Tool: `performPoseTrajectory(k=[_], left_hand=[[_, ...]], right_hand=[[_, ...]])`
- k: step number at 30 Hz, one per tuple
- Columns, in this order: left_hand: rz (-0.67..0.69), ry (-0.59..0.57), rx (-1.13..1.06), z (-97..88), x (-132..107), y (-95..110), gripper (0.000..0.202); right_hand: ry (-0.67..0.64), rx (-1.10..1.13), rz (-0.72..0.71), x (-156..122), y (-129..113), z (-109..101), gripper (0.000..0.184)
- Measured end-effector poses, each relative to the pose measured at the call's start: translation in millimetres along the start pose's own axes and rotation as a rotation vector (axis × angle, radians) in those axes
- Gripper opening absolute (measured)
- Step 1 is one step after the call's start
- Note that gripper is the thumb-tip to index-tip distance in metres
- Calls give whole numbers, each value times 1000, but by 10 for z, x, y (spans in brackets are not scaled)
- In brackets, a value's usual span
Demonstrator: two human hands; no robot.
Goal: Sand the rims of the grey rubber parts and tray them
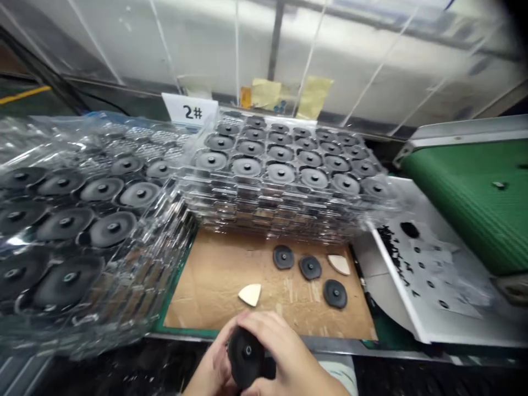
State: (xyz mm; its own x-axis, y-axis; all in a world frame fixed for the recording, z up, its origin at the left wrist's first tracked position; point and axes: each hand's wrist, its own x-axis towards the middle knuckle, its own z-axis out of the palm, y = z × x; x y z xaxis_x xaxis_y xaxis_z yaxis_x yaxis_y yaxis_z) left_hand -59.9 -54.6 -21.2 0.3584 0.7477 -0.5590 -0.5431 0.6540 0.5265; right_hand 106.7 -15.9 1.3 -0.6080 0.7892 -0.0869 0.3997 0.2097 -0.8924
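Near the bottom edge of the head view, my left hand [216,360] and my right hand [291,352] are both closed around a rounded black plastic part [243,360]. Its face, with a small raised post at the centre, is turned toward me, and part of its rim is hidden by my fingers. Just beyond my fingertips a cream wedge-shaped piece [250,295] lies on a brown cardboard sheet [206,275]. Three similar black parts [335,293] rest at the sheet's right side, beside a second cream wedge [339,264].
Stacked clear trays [272,201] of black parts stand behind the cardboard; another tray stack [136,242] is at left. A "2#" sign [190,111] stands behind. On the right are a white bin [412,316] with small black pieces and a green conveyor belt [474,192].
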Motion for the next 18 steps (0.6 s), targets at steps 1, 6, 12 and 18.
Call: performPoseTrajectory(k=[1, 6, 12, 18], left_hand=[[9, 3, -68, -35, 5, 22, 59], [125, 42, -348, -213, 171, 148, 45], [278, 85, -460, -296, 341, 308, 38], [267, 69, -487, -184, 371, 410, 40]], right_hand=[[-25, -26, 14, 30, 22, 36, 85], [256, -327, 136, 187, 347, 69, 56], [383, -405, 181, 341, 839, 374, 32], [424, -322, 67, 393, 815, 268, 27]])
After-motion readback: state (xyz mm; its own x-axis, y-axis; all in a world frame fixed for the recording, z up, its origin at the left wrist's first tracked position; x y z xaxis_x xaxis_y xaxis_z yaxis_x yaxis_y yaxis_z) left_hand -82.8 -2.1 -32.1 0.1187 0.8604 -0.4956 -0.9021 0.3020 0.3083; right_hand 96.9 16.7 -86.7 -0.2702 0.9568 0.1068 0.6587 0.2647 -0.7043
